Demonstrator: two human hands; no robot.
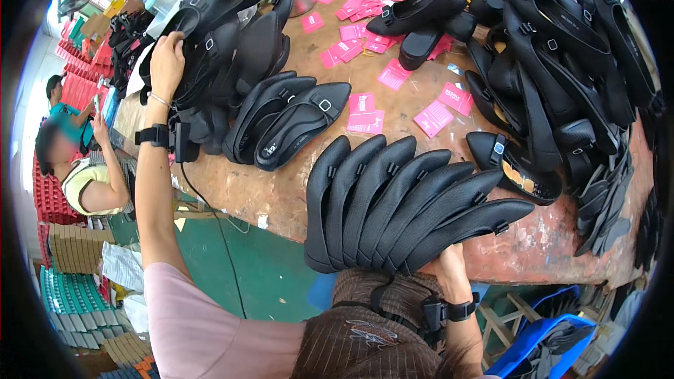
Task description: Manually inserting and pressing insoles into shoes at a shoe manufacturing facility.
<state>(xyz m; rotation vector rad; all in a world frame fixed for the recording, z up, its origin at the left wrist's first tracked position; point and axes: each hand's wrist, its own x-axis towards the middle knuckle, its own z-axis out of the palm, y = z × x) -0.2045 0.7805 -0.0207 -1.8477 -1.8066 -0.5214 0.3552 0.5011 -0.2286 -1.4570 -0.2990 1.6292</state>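
Note:
At the back left, my left hand is raised to a heap of black pointed shoes. Its fingers curl over the heel end of one black shoe. In front of me, several black pointed flats with small buckles are stacked side by side in a fan at the table's near edge. Under the right end of that fan, my right hand grips it from below; most of its fingers are hidden by the shoes. Two or more black flats lie between the heap and the fan.
The worn brown table carries scattered pink tags and a black pair. A large shoe pile fills the right, with black insoles below it. A cable hangs by my left arm. Another person is at left.

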